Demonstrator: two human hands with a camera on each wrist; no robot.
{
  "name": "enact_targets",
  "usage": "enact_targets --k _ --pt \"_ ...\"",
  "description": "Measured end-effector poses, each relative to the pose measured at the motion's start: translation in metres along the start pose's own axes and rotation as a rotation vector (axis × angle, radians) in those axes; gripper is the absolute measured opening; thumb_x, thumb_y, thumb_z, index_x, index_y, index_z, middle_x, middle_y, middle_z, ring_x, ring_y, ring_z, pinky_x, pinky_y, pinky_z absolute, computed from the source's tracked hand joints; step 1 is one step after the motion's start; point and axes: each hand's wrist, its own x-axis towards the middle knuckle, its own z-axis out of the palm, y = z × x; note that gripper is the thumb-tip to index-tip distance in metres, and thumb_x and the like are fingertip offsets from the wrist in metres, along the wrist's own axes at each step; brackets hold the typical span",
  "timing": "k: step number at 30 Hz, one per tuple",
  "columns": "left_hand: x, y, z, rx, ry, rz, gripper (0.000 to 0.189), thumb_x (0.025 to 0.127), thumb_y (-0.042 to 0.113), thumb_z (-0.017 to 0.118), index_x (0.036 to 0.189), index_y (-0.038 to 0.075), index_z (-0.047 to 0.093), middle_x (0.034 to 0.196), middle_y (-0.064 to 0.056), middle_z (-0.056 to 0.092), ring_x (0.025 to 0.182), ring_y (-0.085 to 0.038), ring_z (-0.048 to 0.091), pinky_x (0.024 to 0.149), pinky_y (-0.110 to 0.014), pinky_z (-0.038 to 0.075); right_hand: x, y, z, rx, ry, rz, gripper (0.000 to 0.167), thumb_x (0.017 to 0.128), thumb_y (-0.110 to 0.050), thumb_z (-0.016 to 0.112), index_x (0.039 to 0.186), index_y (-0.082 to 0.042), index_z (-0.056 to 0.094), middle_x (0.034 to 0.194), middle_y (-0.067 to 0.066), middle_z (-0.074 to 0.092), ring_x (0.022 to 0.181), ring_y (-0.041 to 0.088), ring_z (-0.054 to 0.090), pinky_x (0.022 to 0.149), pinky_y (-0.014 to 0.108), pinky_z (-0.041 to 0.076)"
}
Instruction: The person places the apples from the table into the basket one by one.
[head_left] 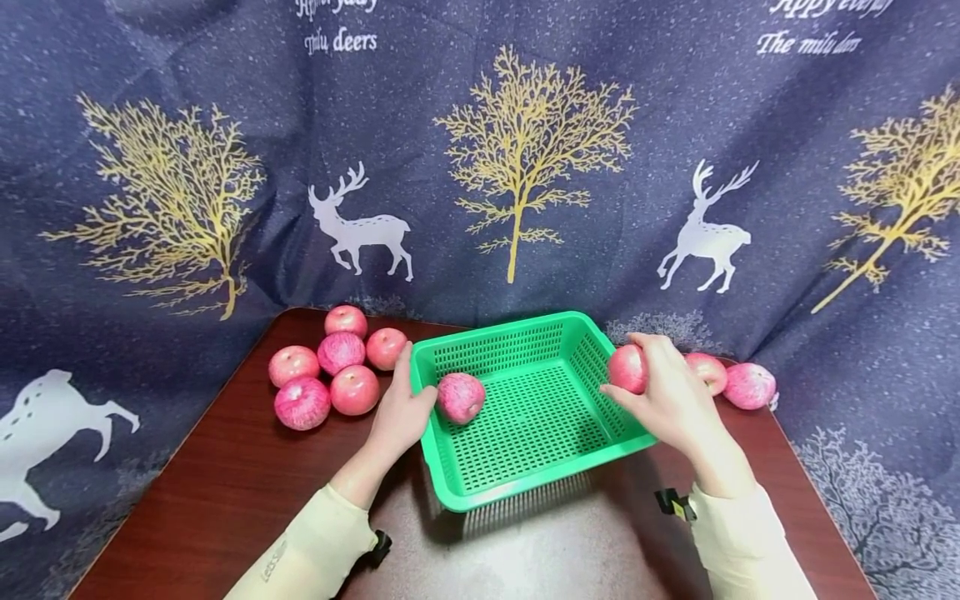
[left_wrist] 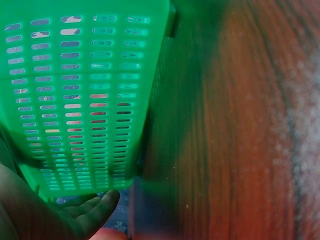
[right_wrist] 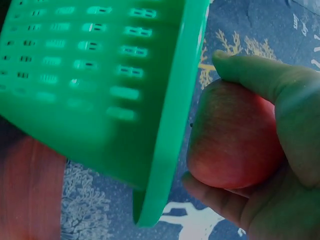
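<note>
Right of centre in the head view, we see a pinkish-red apple (head_left: 627, 369) at the right end of the green plastic basket (head_left: 536, 417). Its skin looks smooth and rounded; in the right wrist view it shows a darker red with faint pale streaks, and a narrow strip of background separates it from the rim. The right hand (head_left: 675, 400) grips it between thumb and fingers. Well apart from that, the left hand (head_left: 401, 412) clasps the basket's left end, thumb at the rim and fingers outside.

Mid-frame, we find the basket with slotted walls and a latticed floor, a deeper pink, streaked apple (head_left: 461, 397) lying inside near its left end. At left, six apples (head_left: 355, 390) cluster on the reddish-brown table (head_left: 202, 500), some glossy, others boldly striped. Beyond the right hand, we make out two more apples (head_left: 750, 386). Across the top hangs a dark blue cloth (head_left: 420, 125) printed with white deer and golden trees.
</note>
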Motion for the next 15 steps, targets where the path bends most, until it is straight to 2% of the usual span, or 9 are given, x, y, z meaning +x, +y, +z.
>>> enact_targets --k 9,15 --pt "0.001 0.000 0.000 -0.010 0.005 0.009 0.092 0.104 0.021 0.063 0.181 0.019 0.013 0.173 -0.025 0.041 0.146 -0.046 0.054 0.121 -0.064 0.041 0.015 -0.015 0.004 -0.015 -0.062 -0.080 0.080 0.084 -0.031 0.098 0.149 -0.003 0.060 0.140 0.018 0.065 0.127 0.039 0.067 0.098 0.061 0.056" --pt "0.001 -0.001 0.000 -0.008 0.003 0.006 0.092 0.104 0.021 0.063 0.181 0.020 0.012 0.173 -0.025 0.041 0.146 -0.046 0.055 0.121 -0.063 0.041 0.026 -0.025 0.006 -0.030 -0.102 -0.126 0.081 0.084 -0.034 0.097 0.148 -0.002 0.059 0.137 0.017 0.066 0.122 0.037 0.068 0.095 0.058 0.058"
